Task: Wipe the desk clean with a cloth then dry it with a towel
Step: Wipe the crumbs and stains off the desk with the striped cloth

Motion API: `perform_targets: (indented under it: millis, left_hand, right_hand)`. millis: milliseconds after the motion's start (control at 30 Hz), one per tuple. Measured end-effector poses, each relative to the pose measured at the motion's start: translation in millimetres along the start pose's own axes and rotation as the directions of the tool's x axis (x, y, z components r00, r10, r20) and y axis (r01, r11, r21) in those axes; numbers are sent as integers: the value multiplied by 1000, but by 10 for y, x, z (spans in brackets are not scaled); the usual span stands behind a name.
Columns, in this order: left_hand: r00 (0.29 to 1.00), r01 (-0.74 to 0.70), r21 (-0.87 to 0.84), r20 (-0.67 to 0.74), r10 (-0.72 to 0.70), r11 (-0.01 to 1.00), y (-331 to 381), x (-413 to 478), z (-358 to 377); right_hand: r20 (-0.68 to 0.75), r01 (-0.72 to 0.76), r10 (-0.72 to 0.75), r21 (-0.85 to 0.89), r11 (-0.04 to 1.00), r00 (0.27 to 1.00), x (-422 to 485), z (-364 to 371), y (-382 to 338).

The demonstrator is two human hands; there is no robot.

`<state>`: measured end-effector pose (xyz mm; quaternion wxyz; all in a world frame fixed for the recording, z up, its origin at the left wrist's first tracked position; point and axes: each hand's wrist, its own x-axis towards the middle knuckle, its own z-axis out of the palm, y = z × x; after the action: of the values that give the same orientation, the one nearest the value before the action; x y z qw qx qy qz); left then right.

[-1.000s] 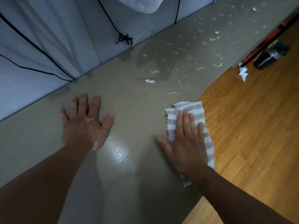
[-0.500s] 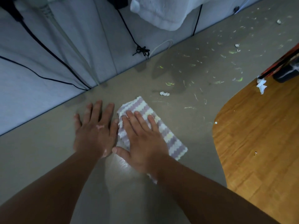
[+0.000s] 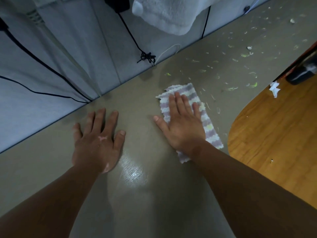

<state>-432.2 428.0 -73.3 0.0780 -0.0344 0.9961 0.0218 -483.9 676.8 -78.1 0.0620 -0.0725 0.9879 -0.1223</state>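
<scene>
The grey-brown desk fills most of the view, its back edge running on a slant against a pale partition panel; its near edge curves away on the right, where a wooden floor shows below. A white fluffy towel hangs over the panel above the back edge, clear of the desk top. Both bare forearms reach in from the bottom of the view.

The left hand lies palm down on the bare desk, fingers straight and spread, well apart from the cloth; a glossy patch of reflected light sits just beside its wrist. The right hand lies flat on the cloth, fingers straight and close together, thumb splayed out onto the desk surface.

The cloth is a long strip with wavy purple, white and pale yellow stripes; it lies flat on the desk between the back edge and the curved near edge, one end poking out past the fingertips, the other out beside the wrist.

A black cable tied in a knot hangs down the panel to the back edge. A crumpled white paper lies on the floor near the curved edge. Small white and greenish scraps are scattered over the desk beyond the cloth, toward the far right corner.
</scene>
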Motion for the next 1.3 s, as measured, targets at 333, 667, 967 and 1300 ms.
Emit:
perform_targets:
  millis: [333, 667, 967, 1300]
  left_hand:
    - [997, -41, -4, 59, 42, 999, -10, 117, -30]
    - [994, -90, -13, 67, 91, 996, -2, 145, -77]
    - [995, -82, -32, 49, 84, 996, -5, 233, -76]
    - [998, -14, -23, 66, 16, 1000, 31, 285, -62]
  right_hand:
    - [-106, -293, 287, -44, 955, 952, -541, 10, 414]
    - [1, 1, -1, -98, 995, 1000, -1135, 271, -700]
    - [126, 252, -237, -125, 960, 963, -140, -19, -255]
    - [59, 74, -69, -95, 993, 996, 166, -98, 155]
